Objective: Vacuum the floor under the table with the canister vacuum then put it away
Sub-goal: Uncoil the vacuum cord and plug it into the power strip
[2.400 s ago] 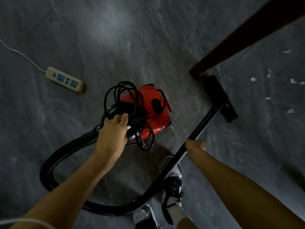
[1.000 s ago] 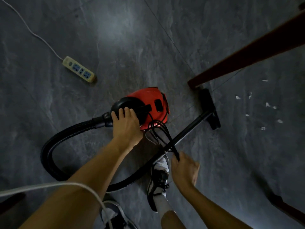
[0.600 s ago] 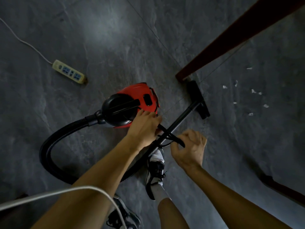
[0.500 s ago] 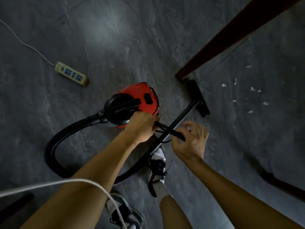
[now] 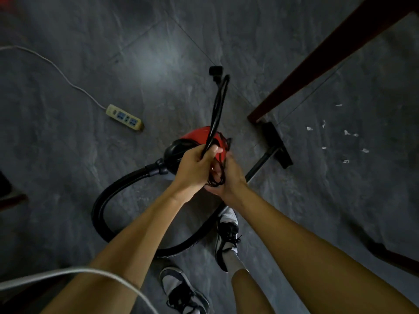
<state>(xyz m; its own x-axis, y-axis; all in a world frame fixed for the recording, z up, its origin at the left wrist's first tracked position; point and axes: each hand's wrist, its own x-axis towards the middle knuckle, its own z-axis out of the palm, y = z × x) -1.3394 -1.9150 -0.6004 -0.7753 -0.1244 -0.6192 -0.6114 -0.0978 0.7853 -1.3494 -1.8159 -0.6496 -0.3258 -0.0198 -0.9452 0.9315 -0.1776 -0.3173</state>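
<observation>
The red and black canister vacuum (image 5: pixel 195 138) sits on the grey floor, partly hidden behind my hands. Its black hose (image 5: pixel 108 200) loops left and back toward my feet. The wand (image 5: pixel 258 165) runs to the black floor nozzle (image 5: pixel 277 145) beside the brown table leg (image 5: pixel 317 57). My left hand (image 5: pixel 195 168) grips a bundle of the black power cord (image 5: pixel 217 109), whose loop and plug (image 5: pixel 215 70) stick up away from me. My right hand (image 5: pixel 229 180) holds the lower cord loops, touching the left hand.
A cream power strip (image 5: pixel 124 117) with a white cable lies on the floor to the left. White paper scraps (image 5: pixel 344 137) are scattered under the table at right. My two shoes (image 5: pixel 226 232) stand below the hose. A white cable (image 5: pixel 79 275) crosses the lower left.
Both hands left the vacuum body and wand and lifted the cord bundle above the canister. The cord loop and plug now point upward, away from me.
</observation>
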